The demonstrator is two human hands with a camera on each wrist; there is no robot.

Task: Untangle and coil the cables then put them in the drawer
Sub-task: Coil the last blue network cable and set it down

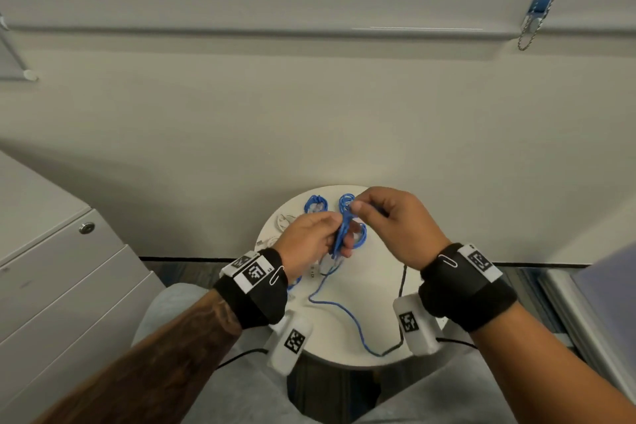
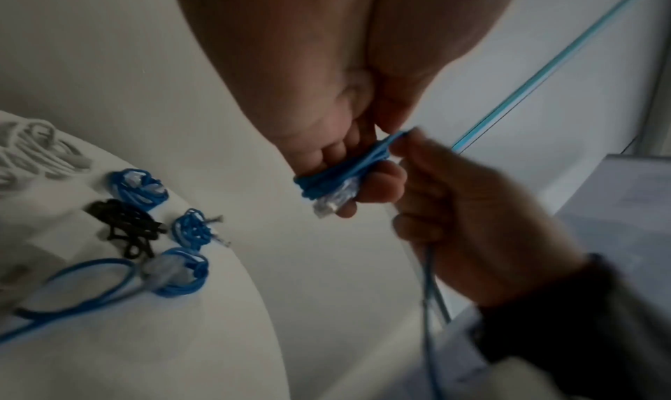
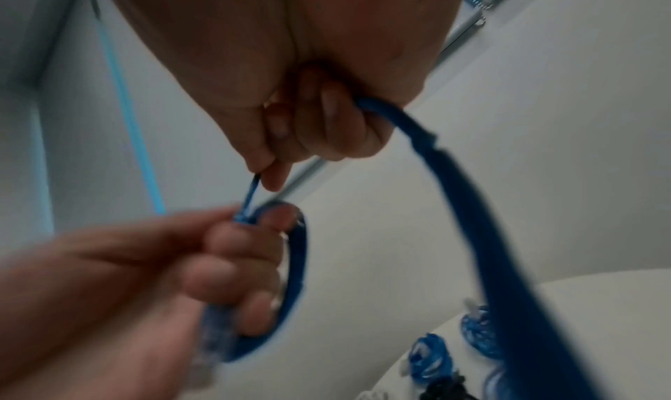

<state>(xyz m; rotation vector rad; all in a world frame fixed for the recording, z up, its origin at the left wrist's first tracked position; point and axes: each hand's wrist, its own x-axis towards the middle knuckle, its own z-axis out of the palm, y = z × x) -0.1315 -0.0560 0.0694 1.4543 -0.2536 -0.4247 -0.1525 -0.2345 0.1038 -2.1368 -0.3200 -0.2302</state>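
Nearest, at 6 o'clock on the round worktop [image 1: 347,351], the loose tail [image 1: 344,306] of the blue cable is trailing uncoiled. Just above it, the left hand [image 1: 309,237] is gripping a partly wound blue coil [image 1: 340,234], fingers [image 2: 377,185] curled round the loops and clear plug. At 1 o'clock of it, the right hand [image 1: 392,220] is pinching the running strand, feeding another turn. Farther, toward 12 o'clock, finished blue bundles [image 1: 316,204] are lying on the worktop, with a black bundle [image 2: 127,228] and a white cable [image 1: 284,221] nearby. Judgement: several cables coiled, this one midway. The drawer unit [image 1: 69,286] at 9 o'clock is looking closed; nothing stowed yet, as far as shown.
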